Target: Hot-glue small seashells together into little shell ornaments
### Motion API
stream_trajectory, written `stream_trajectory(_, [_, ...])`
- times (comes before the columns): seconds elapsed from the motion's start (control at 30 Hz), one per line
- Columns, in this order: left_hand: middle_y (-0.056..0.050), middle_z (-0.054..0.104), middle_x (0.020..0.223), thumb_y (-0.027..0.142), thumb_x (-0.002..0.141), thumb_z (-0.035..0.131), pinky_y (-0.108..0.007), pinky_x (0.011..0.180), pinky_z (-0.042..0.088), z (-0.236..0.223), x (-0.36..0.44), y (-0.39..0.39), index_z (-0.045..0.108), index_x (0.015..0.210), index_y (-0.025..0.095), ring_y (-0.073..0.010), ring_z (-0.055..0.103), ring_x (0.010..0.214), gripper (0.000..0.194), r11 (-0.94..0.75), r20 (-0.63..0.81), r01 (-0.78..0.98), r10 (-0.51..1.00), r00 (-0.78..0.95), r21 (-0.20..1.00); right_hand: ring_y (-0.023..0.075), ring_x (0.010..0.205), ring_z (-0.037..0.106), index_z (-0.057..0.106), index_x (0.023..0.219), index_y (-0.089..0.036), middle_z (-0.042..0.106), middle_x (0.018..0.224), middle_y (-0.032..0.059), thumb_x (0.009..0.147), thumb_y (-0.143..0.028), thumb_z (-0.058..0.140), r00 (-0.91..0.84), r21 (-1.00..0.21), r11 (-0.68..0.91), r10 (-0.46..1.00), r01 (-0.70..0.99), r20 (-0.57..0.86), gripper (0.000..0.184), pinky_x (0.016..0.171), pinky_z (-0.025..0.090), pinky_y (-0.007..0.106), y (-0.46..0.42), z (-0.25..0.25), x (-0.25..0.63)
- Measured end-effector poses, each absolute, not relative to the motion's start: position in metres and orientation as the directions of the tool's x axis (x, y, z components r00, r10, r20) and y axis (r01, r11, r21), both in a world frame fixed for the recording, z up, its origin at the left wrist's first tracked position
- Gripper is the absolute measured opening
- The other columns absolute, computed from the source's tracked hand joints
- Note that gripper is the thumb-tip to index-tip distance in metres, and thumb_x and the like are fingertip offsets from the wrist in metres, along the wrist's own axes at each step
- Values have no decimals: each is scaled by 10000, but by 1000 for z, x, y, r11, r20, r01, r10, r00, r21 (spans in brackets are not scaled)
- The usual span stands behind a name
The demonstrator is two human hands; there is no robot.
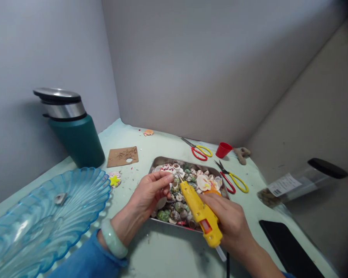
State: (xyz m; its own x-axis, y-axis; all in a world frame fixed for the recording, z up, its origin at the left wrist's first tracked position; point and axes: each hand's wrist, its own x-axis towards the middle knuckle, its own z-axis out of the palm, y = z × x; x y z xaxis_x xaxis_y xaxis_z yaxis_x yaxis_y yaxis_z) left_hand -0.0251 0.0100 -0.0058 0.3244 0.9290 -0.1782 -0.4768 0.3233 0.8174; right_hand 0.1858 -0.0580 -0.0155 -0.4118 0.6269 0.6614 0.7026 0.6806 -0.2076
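My right hand (230,218) is wrapped round a yellow hot glue gun (198,210), a clear glue stick poking from its back end. The gun's metal nozzle points up and left, close to the fingertips of my left hand (152,189). Thumb and forefinger of that hand are pinched together; whatever is between them is too small or hidden to name. Below both hands lies a metal tray (159,159) full of mixed seashells (178,206), some green, some white, some speckled. A pale green bangle (113,239) circles my left wrist.
A blue shell-shaped dish (84,197) with a small grey piece stands at left, before a green bottle (78,139). Behind are brown card (123,156), scissors (201,150), more scissors (232,179) and a red cup (223,150). A clear jar (295,185) and black phone (290,249) are right.
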Motion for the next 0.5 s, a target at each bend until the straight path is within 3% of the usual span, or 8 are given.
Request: stream_trajectory(0.5, [28, 555, 609, 260, 631, 799, -181, 468, 460, -6, -24, 10, 664, 811, 118, -39, 464, 451, 266, 320, -190, -471, 934, 303, 822, 225, 770, 667, 573, 1110, -157, 683, 873, 109, 863, -325, 570, -433, -209, 720, 595, 662, 677, 298, 652, 524, 321, -58, -15, 186])
